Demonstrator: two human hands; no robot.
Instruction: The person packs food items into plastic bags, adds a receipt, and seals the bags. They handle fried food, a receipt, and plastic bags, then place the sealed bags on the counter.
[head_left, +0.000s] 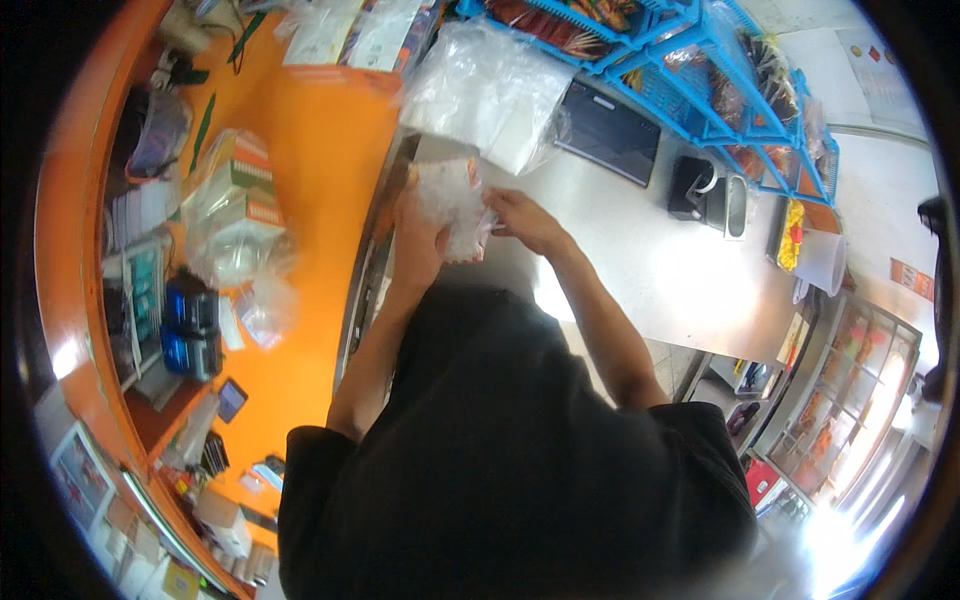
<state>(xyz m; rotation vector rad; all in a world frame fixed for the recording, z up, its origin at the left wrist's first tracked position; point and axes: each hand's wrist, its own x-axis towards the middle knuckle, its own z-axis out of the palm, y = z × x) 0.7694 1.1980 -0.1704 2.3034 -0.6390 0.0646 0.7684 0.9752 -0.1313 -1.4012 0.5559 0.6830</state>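
A white box or packet with red and yellow edges (450, 180), partly covered by thin clear plastic, is held between my hands over the near left corner of a steel counter. My left hand (421, 234) grips its left side, with the thumb across the lower part. At its right side, my right hand (519, 219) pinches the plastic between thumb and fingers. Just beyond lies a large clear plastic bag (487, 90) with white contents. Blur hides the detail of the packet and the exact fingertip contact.
Behind the steel counter (622, 262) stand blue plastic racks (675, 97) of packaged goods. A dark flat panel (611, 135) and a black device (690, 187) lie before them. On the orange counter (322, 187) at left are bagged boxes (244, 195) and blue-black devices (191, 322).
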